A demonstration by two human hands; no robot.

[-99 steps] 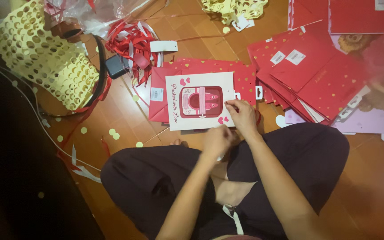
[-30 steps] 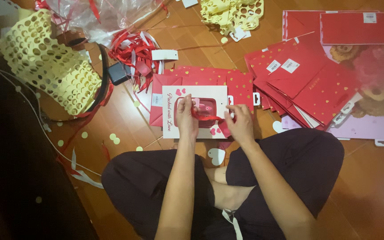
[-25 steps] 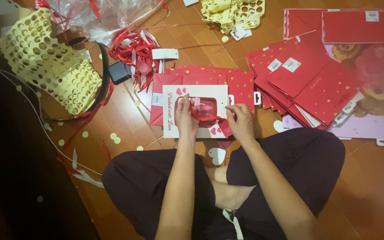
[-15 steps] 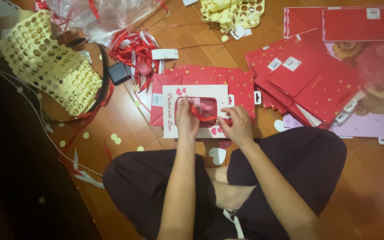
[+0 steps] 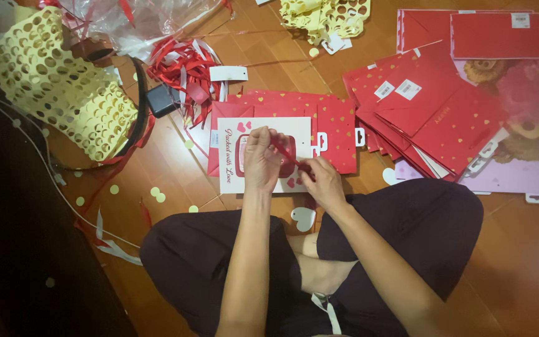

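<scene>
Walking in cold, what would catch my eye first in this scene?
Probably the two hands at the centre: the left hand rests on a white card with red hearts, while the right hand pinches a red ribbon over it. To the right, a fanned stack of red gift bags covers the wooden floor; upper left lie yellow punched paper sheets.

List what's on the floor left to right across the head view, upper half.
Yellow punched-paper sheet → black box → red ribbon pile → white card with red window, under left hand → right hand → stack of red folded bags
</scene>
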